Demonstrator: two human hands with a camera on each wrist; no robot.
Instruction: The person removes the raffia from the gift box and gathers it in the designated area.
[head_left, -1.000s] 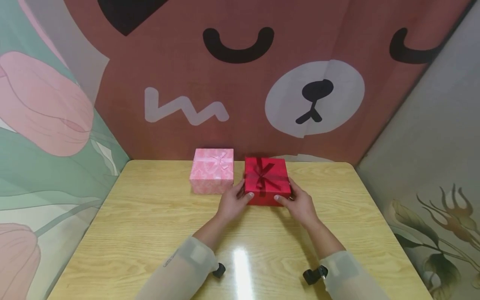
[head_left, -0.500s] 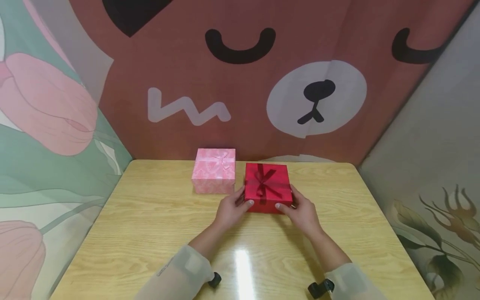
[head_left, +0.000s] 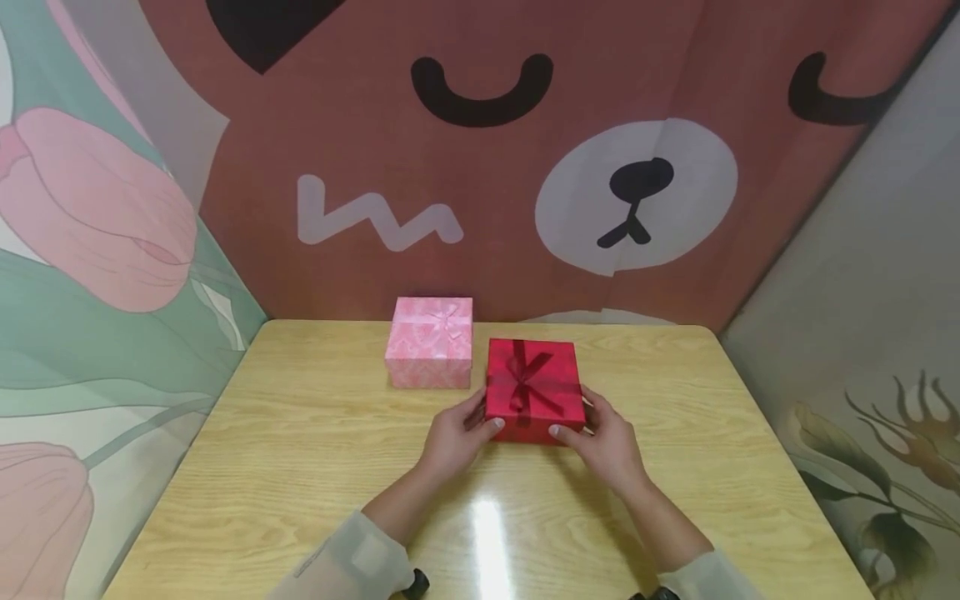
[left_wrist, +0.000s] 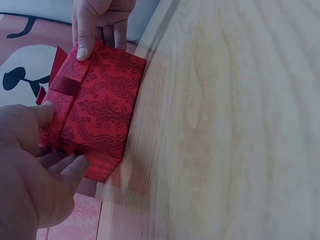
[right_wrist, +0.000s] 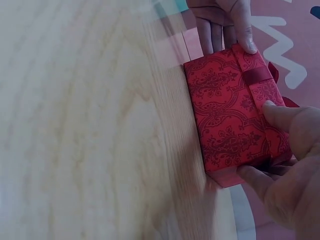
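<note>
A red gift box with a dark red ribbon and bow is held between both hands, right of the table's middle in the head view. My left hand grips its left side, thumb on the near face and fingers along the side. On the opposite side my right hand grips it the same way. Dark scrollwork covers the red gift box in the left wrist view, where its lower edge runs close along the tabletop. The far side of the box is hidden from the wrist cameras.
A pink gift box with a pale bow stands at the back of the wooden table, left of the red one. Behind the table hangs a brown bear-print curtain. Printed hangings flank both sides.
Both hands have drawn the red gift box toward the person, away from the table's back edge. The pink box has stayed where it was on the table.
</note>
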